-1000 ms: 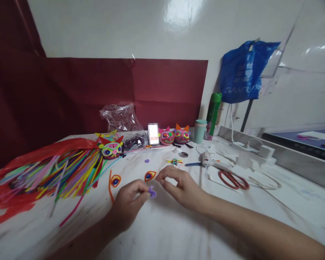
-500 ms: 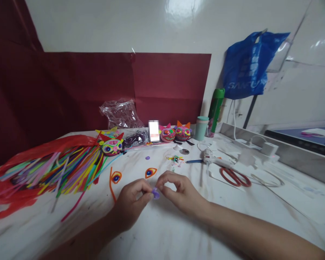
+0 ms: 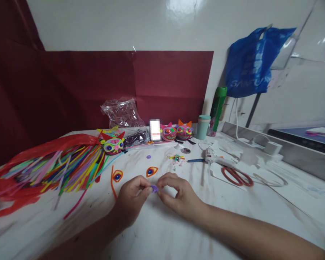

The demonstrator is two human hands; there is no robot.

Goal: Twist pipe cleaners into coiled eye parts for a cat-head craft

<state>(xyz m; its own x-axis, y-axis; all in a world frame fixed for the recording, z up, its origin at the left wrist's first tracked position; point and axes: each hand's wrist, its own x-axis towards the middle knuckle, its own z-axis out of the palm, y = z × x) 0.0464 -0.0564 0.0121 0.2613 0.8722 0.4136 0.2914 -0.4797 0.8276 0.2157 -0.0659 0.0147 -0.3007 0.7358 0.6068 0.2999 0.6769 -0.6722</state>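
The glossy pale wall [image 3: 97, 29] is being brightened by a reflected glare [image 3: 184, 5] and partly covered by maroon sheeting [image 3: 173, 77]; the marble-patterned worktop [image 3: 162, 234] is being bordered, at right, by a grey ledge [image 3: 303, 159].

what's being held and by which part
A small purple curled piece, pinched at its left side between thumb and forefinger of the left hand. The right hand is at its right side; whether it grips too cannot be told.
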